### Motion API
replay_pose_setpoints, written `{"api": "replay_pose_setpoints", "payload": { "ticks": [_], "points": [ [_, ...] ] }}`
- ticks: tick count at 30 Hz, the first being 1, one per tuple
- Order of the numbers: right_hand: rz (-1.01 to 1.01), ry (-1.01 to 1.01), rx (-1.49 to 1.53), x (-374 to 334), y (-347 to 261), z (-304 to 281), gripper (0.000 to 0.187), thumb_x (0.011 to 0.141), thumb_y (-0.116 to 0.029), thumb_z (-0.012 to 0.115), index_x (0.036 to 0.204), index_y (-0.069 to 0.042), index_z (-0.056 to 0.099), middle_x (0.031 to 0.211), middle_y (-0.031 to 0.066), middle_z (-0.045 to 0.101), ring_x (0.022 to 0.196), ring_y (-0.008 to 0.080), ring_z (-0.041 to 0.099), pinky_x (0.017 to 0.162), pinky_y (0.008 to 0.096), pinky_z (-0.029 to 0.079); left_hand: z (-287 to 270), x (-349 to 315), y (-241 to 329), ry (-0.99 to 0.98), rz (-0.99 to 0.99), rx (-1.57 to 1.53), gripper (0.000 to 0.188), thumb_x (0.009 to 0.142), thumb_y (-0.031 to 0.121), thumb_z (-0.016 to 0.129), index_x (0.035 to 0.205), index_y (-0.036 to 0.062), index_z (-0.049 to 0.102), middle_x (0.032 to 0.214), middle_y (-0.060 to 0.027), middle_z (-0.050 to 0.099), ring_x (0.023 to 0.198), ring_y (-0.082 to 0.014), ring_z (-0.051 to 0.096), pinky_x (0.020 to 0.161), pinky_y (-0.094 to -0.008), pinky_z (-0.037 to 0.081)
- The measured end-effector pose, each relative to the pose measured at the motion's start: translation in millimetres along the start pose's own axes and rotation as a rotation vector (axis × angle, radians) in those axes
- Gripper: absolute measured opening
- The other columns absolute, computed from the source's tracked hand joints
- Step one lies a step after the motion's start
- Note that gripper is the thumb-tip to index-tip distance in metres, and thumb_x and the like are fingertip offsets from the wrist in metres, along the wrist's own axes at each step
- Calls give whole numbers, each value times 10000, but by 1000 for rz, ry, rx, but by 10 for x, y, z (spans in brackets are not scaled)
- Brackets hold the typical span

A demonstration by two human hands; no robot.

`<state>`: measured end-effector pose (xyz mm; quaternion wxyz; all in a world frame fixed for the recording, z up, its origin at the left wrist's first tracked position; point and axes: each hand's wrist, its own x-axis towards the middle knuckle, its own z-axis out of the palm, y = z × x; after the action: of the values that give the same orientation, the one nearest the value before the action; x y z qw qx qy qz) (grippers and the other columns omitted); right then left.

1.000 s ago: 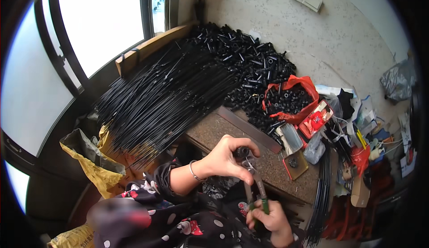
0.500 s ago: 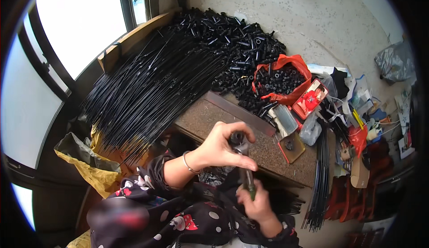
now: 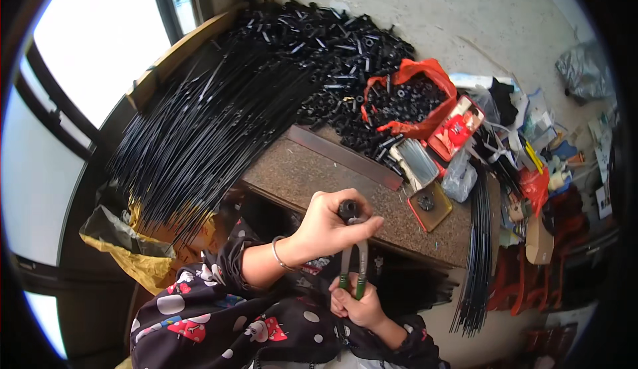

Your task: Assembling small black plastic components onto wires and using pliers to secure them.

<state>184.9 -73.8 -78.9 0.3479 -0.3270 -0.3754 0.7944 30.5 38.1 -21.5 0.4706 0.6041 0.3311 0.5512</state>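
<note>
My left hand is closed around a short black tubular part, whose round end with a hole faces up. Below it, my right hand grips the green-sleeved handles of a pair of pliers. The two grey handle arms spread apart and run up to the black part under my left thumb. The jaws are mostly hidden by my left hand, so I cannot tell how they meet the part. Both hands are over my lap, in front of the table's near edge.
Long thin black rods cover the left of the speckled table. Behind lie heaped black tubular parts and a red bag of small black pieces. A flat metal bar, a phone and a shallow tray sit nearer.
The fingers of my left hand have closed in around the black part. My right hand has moved left with the pliers, and both handles now show, spread apart. The view has shifted slightly.
</note>
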Motion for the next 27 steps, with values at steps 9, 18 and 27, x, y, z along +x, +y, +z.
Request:
{"api": "replay_pose_setpoints", "payload": {
  "ticks": [9,18,27],
  "points": [
    [-374,1036,-1102,307,-703,-1032,79,806,-53,594,882,-32,589,668,59,611,540,159,555,512,278,455,69,54,-86,1,-5,-106,479,629,150,828,1047,48,618,497,67,420,451,-45,338,439,-181,262],
    [-631,783,-1719,497,-843,-2048,272,705,-34,638,963,-44,551,885,99,591,825,275,564,715,327,465,132,103,-197,-104,-7,-38,611,582,208,864,1114,62,602,472,72,402,438,-40,323,434,-183,245],
    [-636,714,-1878,601,-807,-2094,319,666,3,637,968,-53,549,865,93,583,804,263,565,713,329,463,163,129,-204,-102,-9,-23,551,599,189,853,1076,52,613,475,66,406,439,-46,323,428,-188,243]
  ]
}}
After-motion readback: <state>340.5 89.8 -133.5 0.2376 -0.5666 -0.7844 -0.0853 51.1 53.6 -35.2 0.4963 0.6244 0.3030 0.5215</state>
